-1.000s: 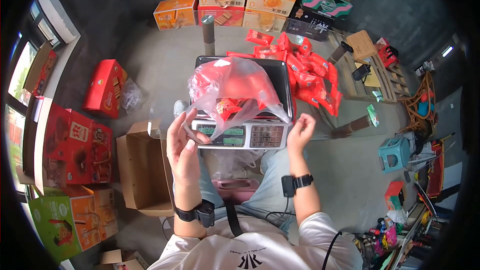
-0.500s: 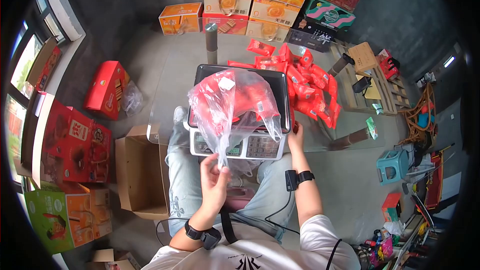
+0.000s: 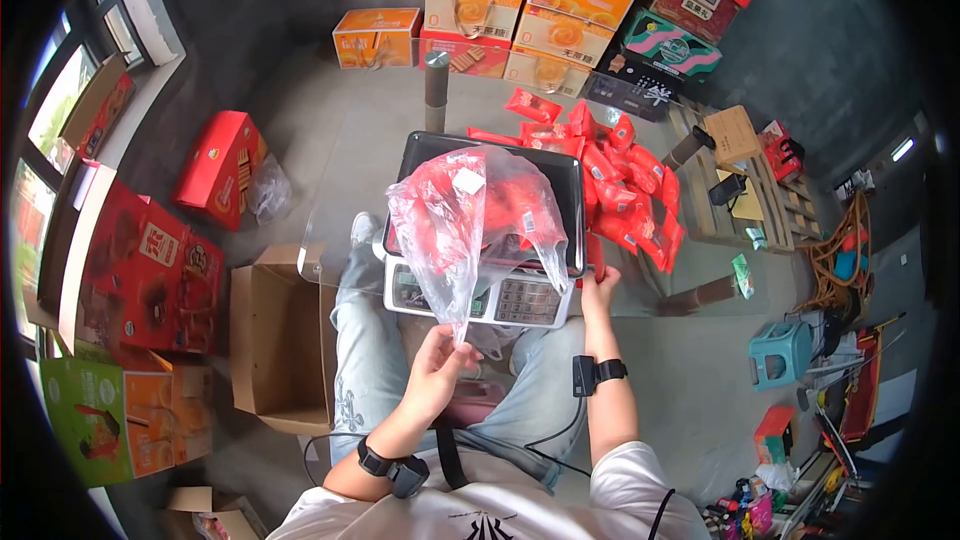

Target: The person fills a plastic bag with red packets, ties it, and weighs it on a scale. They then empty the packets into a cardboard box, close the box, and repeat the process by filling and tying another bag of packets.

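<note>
A clear plastic bag (image 3: 440, 240) with red packets inside rests on the black tray of a digital scale (image 3: 405, 290). My left hand (image 3: 440, 365) is closed on the bag's gathered neck, pulled over the scale's front edge. At the scale's right front corner, my right hand (image 3: 600, 292) is closed around a red packet (image 3: 597, 254), partly hidden by the fingers. A heap of loose red packets (image 3: 630, 180) lies on the glass table (image 3: 345, 155) just right of the scale.
An open cardboard box (image 3: 280, 340) stands on the floor at left, near red gift boxes (image 3: 150, 275). Orange cartons (image 3: 480, 10) are stacked beyond the table. To the right are a wooden pallet (image 3: 700, 205) and a blue stool (image 3: 780, 355).
My right hand has moved slightly toward me along the scale's side, and more of the red packet shows. The left hand keeps its hold on the bag neck, slightly lower. The view has shifted a little.
</note>
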Action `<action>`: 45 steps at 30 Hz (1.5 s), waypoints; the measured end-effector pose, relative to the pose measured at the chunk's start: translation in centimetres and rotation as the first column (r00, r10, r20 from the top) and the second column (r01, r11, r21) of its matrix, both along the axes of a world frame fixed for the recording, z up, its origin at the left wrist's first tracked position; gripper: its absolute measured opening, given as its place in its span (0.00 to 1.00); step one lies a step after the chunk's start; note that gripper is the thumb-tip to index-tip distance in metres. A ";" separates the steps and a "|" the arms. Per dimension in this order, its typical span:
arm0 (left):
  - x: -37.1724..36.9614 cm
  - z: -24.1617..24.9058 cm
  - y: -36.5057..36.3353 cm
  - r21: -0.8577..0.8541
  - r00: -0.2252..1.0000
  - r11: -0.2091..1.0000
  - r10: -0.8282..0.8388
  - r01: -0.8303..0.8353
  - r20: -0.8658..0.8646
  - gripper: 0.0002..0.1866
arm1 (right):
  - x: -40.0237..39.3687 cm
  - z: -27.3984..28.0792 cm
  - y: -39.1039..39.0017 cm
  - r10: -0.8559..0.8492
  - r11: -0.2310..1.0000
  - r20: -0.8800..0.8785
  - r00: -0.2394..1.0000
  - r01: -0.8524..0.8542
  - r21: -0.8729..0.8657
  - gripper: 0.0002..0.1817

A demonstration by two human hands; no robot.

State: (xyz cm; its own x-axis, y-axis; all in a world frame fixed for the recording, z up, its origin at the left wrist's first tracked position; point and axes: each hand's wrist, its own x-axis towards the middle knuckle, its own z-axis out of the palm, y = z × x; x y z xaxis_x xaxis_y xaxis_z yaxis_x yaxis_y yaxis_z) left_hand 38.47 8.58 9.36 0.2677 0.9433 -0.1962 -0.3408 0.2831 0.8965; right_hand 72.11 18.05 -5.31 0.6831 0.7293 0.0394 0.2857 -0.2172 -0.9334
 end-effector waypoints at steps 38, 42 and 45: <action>-1.1 2.3 -0.4 0.336 0.847 0.826 -0.280 0.453 -0.452 0.25 | -19.0 11.8 -2.2 0.443 0.877 -0.337 0.831 -0.325 0.353 0.37; -1.2 2.8 -0.6 0.294 0.847 0.842 -0.301 0.452 -0.439 0.27 | -18.8 9.4 -0.4 0.493 0.792 -0.065 0.867 -0.417 0.446 0.37; -1.3 2.6 -0.6 0.191 0.812 0.846 -0.377 0.497 -0.446 0.30 | -19.2 8.5 0.8 0.463 0.782 -0.099 0.881 -0.354 0.512 0.33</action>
